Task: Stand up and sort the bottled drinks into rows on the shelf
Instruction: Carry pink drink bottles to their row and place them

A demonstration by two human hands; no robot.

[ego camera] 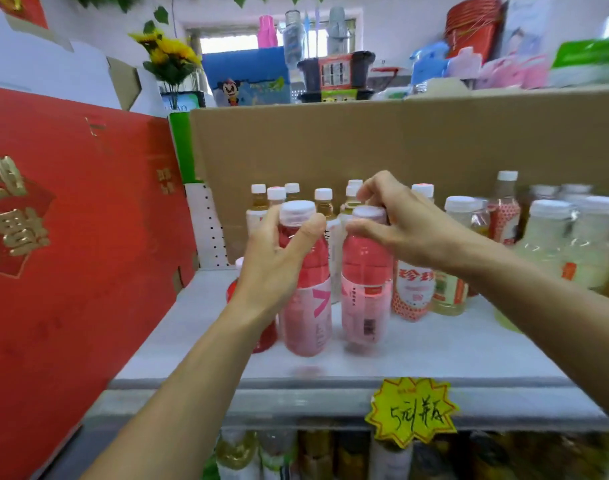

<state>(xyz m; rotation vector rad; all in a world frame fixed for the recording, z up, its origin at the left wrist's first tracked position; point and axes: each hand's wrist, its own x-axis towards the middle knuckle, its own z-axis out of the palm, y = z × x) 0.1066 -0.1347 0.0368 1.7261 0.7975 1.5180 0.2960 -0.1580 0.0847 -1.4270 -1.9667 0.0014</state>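
Gripping both: left hand wrapped round the shoulder of the left pink bottle, right hand curled over the neck of the right pink bottle. Both stood upright, side by side, near the front of the shelf, with the yellow bottles behind. Looked like mid-alignment of the pink row. Next move likely needed both squared up without knocking the red-patterned bottle just beside.

This is a small shop. A yellow starburst price tag with handwritten figures hangs on the front edge of a white shelf lined with bottled drinks, and more bottles run along the bottom of the frame. Red gift boxes fill the left, and packaged goods crowd the top.
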